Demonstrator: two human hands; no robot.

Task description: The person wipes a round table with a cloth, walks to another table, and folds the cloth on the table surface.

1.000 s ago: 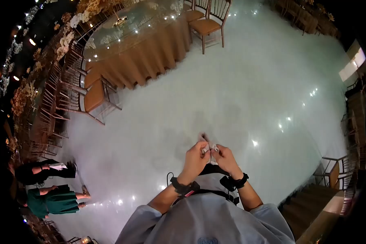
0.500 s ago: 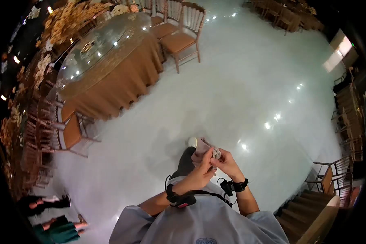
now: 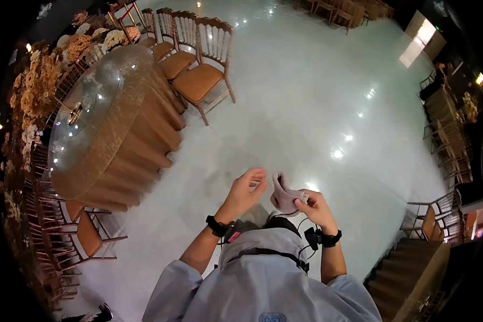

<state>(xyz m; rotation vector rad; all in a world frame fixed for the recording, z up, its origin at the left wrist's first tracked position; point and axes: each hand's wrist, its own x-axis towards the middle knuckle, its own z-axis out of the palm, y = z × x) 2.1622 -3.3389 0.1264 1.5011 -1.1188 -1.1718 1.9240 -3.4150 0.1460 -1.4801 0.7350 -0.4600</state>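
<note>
A greyish-pink cloth (image 3: 284,196) hangs in front of my body, its upper end folded over. My right hand (image 3: 317,208) pinches its right side between thumb and fingers. A small whitish bit (image 3: 304,196) shows at the edge by my fingertips; I cannot tell what it is. To the left of the cloth and apart from it, my left hand (image 3: 245,194) is raised with nothing in it, thumb and fingers apart. Both wrists carry black straps with small devices, and thin cables run near the right one.
A round table (image 3: 121,134) with a long brown cloth stands at left, ringed by wooden chairs (image 3: 198,80) and flowers (image 3: 35,80). More chairs (image 3: 429,222) and a cloth-covered table (image 3: 413,273) are at right. Shiny pale floor (image 3: 284,123) lies ahead. Someone's dark shoe (image 3: 104,313) shows at lower left.
My left hand has let go of the cloth and moved left. The right hand keeps the cloth, shifted slightly right. The left table and chairs appear nearer; the people at lower left have mostly left view.
</note>
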